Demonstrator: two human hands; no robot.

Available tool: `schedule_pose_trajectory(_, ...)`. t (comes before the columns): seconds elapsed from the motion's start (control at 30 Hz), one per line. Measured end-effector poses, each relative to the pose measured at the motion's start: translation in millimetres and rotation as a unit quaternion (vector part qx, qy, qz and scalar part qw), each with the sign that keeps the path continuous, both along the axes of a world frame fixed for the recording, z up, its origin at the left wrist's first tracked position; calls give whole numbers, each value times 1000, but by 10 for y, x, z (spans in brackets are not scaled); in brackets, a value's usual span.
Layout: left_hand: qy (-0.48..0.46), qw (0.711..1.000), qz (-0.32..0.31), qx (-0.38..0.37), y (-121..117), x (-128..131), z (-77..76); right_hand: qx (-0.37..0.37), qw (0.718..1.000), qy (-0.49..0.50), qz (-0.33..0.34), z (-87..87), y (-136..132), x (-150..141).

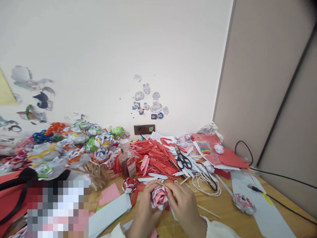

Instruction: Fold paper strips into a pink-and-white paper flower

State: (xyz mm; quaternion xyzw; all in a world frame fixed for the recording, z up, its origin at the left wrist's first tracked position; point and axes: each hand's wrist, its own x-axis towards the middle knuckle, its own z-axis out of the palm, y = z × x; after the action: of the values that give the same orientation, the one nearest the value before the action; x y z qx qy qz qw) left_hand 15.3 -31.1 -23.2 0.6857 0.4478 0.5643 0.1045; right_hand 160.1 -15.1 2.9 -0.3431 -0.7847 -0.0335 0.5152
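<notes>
A pink, white and red folded-paper flower [159, 197] is between both hands at the front middle of the table. My left hand [146, 206] wraps round its left side, with the fingers closed on it. On the other side, my right hand [183, 204] pinches the flower's right edge. A thin tan strip lies across the top of the flower by the fingertips; its kind is too small to tell. Just behind my left hand sits a red and white paper flower [129, 185]. Several folded red paper strips [158, 155] are heaped beyond the hands.
Black-handled scissors [183, 160] lie on the strips. A bottle [124, 158] stands left of them, near many finished paper flowers [81, 145]. White paper sheets [111, 211] lie front left. Right are a bead string [206, 191], a pink and white flower [244, 203] and a cable [284, 203].
</notes>
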Motion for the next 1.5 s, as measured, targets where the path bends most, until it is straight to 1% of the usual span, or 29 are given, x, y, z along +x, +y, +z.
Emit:
schedule_pose_trajectory(0.1,-19,1000,4,-24,-7,17,3,-10,1000,13,-9,-11,15,-13)
schedule_pose_trajectory(0.2,-28,999,10,-41,5,19,-9,16,1000,-5,-12,-19,39,-19)
schedule_pose_trajectory(0.33,-29,999,25,-29,37,5,-49,36,999,-37,-10,-8,52,-5)
schedule_pose_trajectory(0.47,-11,998,65,-16,54,-17,-105,17,999,-49,5,5,44,31)
schedule_pose_trajectory(0.57,0,997,81,-17,69,-33,-153,-1,999,-49,13,-8,57,43)
schedule_pose_trajectory(0.7,-8,997,69,-23,97,-52,-202,10,998,-52,-16,-46,94,15)
schedule_pose_trajectory(0.8,-19,998,64,-22,106,-58,-203,12,997,-72,-33,-53,110,-2)
schedule_pose_trajectory(0.87,-17,997,66,-18,101,-59,-186,-2,997,-74,-17,-36,108,4)
schedule_pose_trajectory(1.0,4,997,72,-16,79,-70,-154,-70,995,-45,47,18,92,41)
schedule_pose_trajectory(1.07,14,997,76,-27,75,-82,-163,-98,993,-32,59,29,89,53)
schedule_pose_trajectory(1.13,19,997,72,-28,83,-95,-191,-112,992,-38,54,22,93,53)
schedule_pose_trajectory(1.3,22,998,62,1,115,-107,-247,-130,987,-89,27,-22,111,26)
schedule_pose_trajectory(1.4,34,998,60,-1,101,-100,-226,-160,983,-74,43,-14,107,19)
schedule_pose_trajectory(1.5,39,997,61,4,78,-92,-186,-164,985,-44,43,18,93,21)
